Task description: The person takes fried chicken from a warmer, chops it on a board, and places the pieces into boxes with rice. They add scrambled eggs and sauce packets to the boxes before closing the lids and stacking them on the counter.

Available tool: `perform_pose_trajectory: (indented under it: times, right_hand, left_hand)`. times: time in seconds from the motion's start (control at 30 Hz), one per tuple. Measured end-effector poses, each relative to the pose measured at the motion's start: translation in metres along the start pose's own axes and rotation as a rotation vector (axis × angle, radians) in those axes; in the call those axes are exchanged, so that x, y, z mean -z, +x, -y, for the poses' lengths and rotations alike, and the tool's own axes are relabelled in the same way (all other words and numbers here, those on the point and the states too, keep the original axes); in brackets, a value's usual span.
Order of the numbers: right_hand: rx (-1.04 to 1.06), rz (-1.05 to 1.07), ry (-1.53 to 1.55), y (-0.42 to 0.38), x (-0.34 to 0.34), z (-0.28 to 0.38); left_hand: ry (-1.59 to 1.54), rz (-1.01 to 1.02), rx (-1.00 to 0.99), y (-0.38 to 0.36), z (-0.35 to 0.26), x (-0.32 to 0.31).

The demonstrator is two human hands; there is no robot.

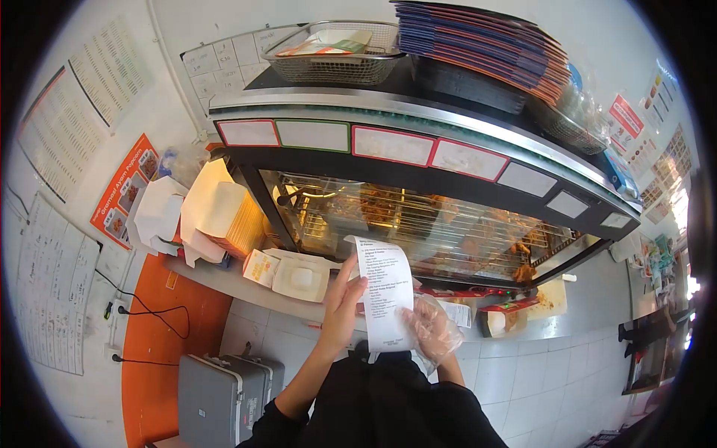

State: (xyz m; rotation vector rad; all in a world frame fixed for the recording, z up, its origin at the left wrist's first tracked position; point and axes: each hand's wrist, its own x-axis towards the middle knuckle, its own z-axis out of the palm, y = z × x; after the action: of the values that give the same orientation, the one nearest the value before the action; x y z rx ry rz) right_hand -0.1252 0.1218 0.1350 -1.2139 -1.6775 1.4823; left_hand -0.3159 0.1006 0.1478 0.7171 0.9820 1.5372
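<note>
A long white printed receipt (386, 299) hangs between my two hands, its top end curled and its text facing me. My bare left hand (342, 300) grips its left edge, with the fingers partly behind the paper. On the lower right edge, my right hand (435, 332) pinches it through a clear plastic glove. Just beyond the receipt stands a glass-fronted food warmer (418, 216) with wire racks and browned fried pieces inside. Left of my hands, an open white takeaway box (300, 278) lies on the counter beside a small orange-and-white carton (261, 267).
Stacked paper boxes (224, 209) stand at the counter's left end. On the warmer's top are a wire basket (336, 56) and a tall pile of flattened cartons (478, 48). A grey case (216, 399) sits on the floor at left, near hanging black cables (160, 313).
</note>
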Motion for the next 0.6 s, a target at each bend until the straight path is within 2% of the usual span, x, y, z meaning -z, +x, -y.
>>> perform_pose_trajectory:
  times: [0.13,0.23,0.33,0.53,0.6]
  right_hand:
    - [-0.04,-0.045,0.039,-0.006,0.013,0.014]
    - [0.049,-0.036,0.084,-0.008,0.023,0.005]
    - [0.013,-0.031,-0.041,-0.014,0.04,0.029]
    - [0.114,-0.068,-0.04,-0.016,0.08,-0.006]
    - [0.082,-0.062,-0.028,-0.016,0.096,-0.005]
  left_hand:
    - [0.031,0.053,-0.01,0.003,-0.005,-0.016]
    - [0.087,0.06,0.012,0.011,-0.002,-0.023]
    - [0.106,0.091,-0.032,0.019,0.001,-0.037]
    - [0.044,0.095,0.059,0.018,0.015,-0.08]
    - [0.049,0.136,0.036,0.014,0.026,-0.095]
